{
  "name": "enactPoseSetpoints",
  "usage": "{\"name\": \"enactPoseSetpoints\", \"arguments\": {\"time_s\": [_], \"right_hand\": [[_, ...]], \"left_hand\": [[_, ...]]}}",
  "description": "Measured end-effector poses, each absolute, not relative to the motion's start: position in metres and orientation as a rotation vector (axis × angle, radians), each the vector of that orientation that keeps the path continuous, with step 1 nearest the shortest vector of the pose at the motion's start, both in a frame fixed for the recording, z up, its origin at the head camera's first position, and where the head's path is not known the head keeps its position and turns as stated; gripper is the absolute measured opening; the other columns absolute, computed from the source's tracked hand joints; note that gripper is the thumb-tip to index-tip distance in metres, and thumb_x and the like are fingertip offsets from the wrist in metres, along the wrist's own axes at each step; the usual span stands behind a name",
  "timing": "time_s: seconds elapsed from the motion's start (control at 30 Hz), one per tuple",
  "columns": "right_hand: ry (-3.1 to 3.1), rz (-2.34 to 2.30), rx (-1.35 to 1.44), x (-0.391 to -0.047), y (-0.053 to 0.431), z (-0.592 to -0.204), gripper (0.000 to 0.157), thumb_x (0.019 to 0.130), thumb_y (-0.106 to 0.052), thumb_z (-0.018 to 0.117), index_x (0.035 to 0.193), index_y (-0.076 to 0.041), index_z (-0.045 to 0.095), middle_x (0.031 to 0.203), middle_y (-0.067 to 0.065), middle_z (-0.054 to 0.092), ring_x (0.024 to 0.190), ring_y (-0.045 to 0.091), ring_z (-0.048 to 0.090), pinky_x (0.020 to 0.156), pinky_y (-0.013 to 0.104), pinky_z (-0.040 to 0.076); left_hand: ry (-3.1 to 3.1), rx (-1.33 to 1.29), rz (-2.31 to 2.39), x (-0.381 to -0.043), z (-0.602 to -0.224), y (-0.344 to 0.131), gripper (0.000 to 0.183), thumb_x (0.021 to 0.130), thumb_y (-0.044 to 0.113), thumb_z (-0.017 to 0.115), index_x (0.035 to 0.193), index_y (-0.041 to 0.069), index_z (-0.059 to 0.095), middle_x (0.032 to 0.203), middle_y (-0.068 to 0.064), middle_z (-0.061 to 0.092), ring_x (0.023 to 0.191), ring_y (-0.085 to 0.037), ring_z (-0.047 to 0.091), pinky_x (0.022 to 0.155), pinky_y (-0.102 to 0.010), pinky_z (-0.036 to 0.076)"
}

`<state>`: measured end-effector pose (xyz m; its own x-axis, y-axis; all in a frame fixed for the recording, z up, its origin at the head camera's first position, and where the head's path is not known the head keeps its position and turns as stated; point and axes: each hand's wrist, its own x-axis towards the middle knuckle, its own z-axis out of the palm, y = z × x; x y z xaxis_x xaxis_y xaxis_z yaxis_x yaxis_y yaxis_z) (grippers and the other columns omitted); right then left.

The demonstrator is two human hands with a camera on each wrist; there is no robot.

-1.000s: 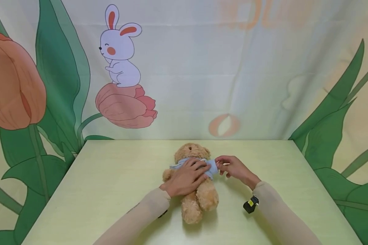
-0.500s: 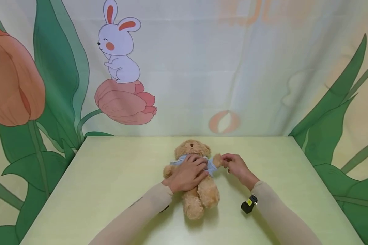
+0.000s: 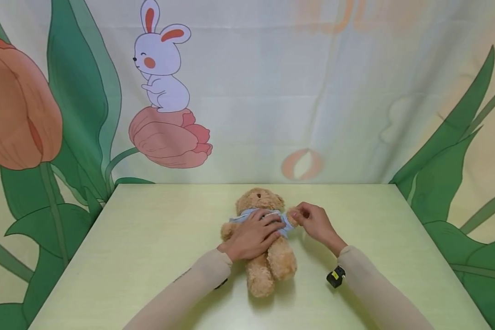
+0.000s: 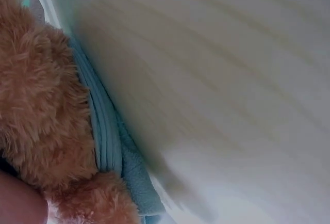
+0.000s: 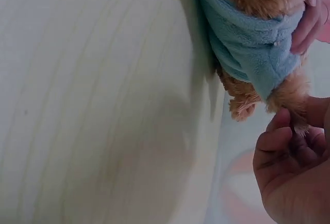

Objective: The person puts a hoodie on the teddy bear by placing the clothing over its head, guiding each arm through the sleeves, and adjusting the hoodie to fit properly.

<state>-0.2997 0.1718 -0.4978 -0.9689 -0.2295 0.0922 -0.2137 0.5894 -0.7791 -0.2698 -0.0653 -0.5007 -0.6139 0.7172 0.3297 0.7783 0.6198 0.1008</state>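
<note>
A light brown teddy bear (image 3: 282, 261) lies on its back on the table, head toward the far edge. It wears a blue top (image 5: 252, 43), fleecy in the right wrist view. Across its chest and belly rests my left hand (image 3: 253, 236), fingers spread and nearly straight, hiding part of the top. My right hand (image 3: 316, 224) pinches the bear's furry paw (image 3: 293, 217) between thumb and fingers, just outside the sleeve. Close up, the right wrist view has that paw (image 5: 290, 95) coming out of the cuff. The left wrist view shows mostly brown fur (image 4: 46, 105) and ribbed blue trim (image 4: 105, 131).
The pale green table (image 3: 156, 229) ends at a fabric backdrop (image 3: 247, 91) printed with a rabbit, tulips and leaves. A small black device (image 3: 335, 277) hangs at the right wrist, just above the tabletop.
One second ago my right fingers were at the sleeve's cuff and the paw was not visible. The paw now shows, and the right hand pinches it. My left hand has stayed on the bear.
</note>
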Motion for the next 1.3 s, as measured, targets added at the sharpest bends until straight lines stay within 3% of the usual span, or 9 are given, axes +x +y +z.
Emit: {"name": "enactPoseSetpoints", "arguments": {"time_s": [0.13,0.33,0.5,0.6,0.73,0.87,1.0,1.17,1.3], "right_hand": [[2.747,-1.454,-0.21,-0.303,0.172,-0.501,0.019,0.098,-0.026,0.062,0.088,-0.01,0.065,0.073,0.005,0.063,0.067,0.026,0.059,0.055,0.029,0.044],[2.666,-1.524,-0.054,-0.304,0.171,-0.501,0.017,0.097,-0.025,0.063,0.096,-0.008,0.065,0.079,0.005,0.062,0.069,0.019,0.056,0.056,0.029,0.044],[3.161,-1.248,-0.525,-0.294,0.161,-0.492,0.018,0.091,-0.014,0.069,0.108,-0.009,0.065,0.1,0.007,0.064,0.09,0.027,0.061,0.074,0.039,0.05],[3.342,-1.034,-0.96,-0.289,0.15,-0.487,0.018,0.089,-0.011,0.071,0.107,-0.009,0.068,0.103,0.006,0.066,0.091,0.025,0.062,0.079,0.043,0.05],[3.348,-0.716,-1.313,-0.283,0.139,-0.488,0.014,0.09,-0.019,0.072,0.104,-0.015,0.071,0.102,0.0,0.068,0.089,0.017,0.064,0.078,0.036,0.053],[3.278,-0.505,-1.387,-0.279,0.135,-0.488,0.022,0.095,-0.032,0.065,0.112,-0.02,0.07,0.108,-0.003,0.067,0.096,0.015,0.064,0.08,0.033,0.054],[3.267,-0.402,-1.409,-0.277,0.134,-0.485,0.027,0.096,-0.035,0.063,0.117,-0.019,0.069,0.112,-0.001,0.066,0.1,0.017,0.063,0.085,0.035,0.054],[3.259,-0.352,-1.477,-0.274,0.131,-0.479,0.027,0.097,-0.031,0.063,0.119,-0.016,0.069,0.116,0.002,0.065,0.104,0.019,0.063,0.09,0.039,0.053],[3.223,-0.389,-1.471,-0.272,0.13,-0.48,0.029,0.098,-0.028,0.062,0.122,-0.014,0.067,0.116,0.003,0.065,0.103,0.018,0.063,0.085,0.036,0.054]], "left_hand": [[-2.545,-1.241,-0.342,-0.269,-0.5,-0.068,0.035,0.106,0.034,0.041,0.128,0.021,0.065,0.135,0.001,0.059,0.131,-0.022,0.045,0.115,-0.042,0.03],[-2.554,-1.247,-0.421,-0.265,-0.499,-0.075,0.037,0.106,0.033,0.042,0.134,0.019,0.06,0.142,0.0,0.056,0.139,-0.022,0.042,0.121,-0.039,0.024],[-2.494,-1.141,-0.624,-0.262,-0.496,-0.08,0.035,0.103,0.026,0.05,0.135,0.014,0.058,0.143,-0.005,0.053,0.138,-0.024,0.043,0.117,-0.042,0.032],[-2.457,-1.005,-0.658,-0.26,-0.492,-0.085,0.031,0.1,0.021,0.055,0.13,0.014,0.06,0.137,-0.006,0.055,0.13,-0.024,0.048,0.111,-0.044,0.038],[-2.465,-0.805,-0.684,-0.256,-0.489,-0.103,0.028,0.098,0.018,0.059,0.126,0.013,0.062,0.129,-0.007,0.058,0.121,-0.026,0.053,0.103,-0.046,0.042],[-2.566,-0.552,-0.851,-0.251,-0.488,-0.129,0.027,0.099,0.019,0.056,0.126,0.013,0.061,0.126,-0.007,0.056,0.114,-0.026,0.053,0.089,-0.045,0.047],[-2.723,-0.327,-1.106,-0.248,-0.487,-0.15,0.031,0.103,0.029,0.05,0.128,0.015,0.059,0.12,-0.006,0.059,0.105,-0.022,0.058,0.079,-0.041,0.05],[-2.807,-0.291,-1.483,-0.249,-0.491,-0.16,0.038,0.105,0.034,0.046,0.13,0.009,0.059,0.115,-0.012,0.064,0.091,-0.028,0.068,0.076,-0.038,0.056],[-2.747,-0.277,-1.844,-0.251,-0.493,-0.162,0.038,0.106,0.027,0.042,0.134,0.005,0.057,0.123,-0.018,0.062,0.097,-0.033,0.069,0.082,-0.042,0.058]]}}
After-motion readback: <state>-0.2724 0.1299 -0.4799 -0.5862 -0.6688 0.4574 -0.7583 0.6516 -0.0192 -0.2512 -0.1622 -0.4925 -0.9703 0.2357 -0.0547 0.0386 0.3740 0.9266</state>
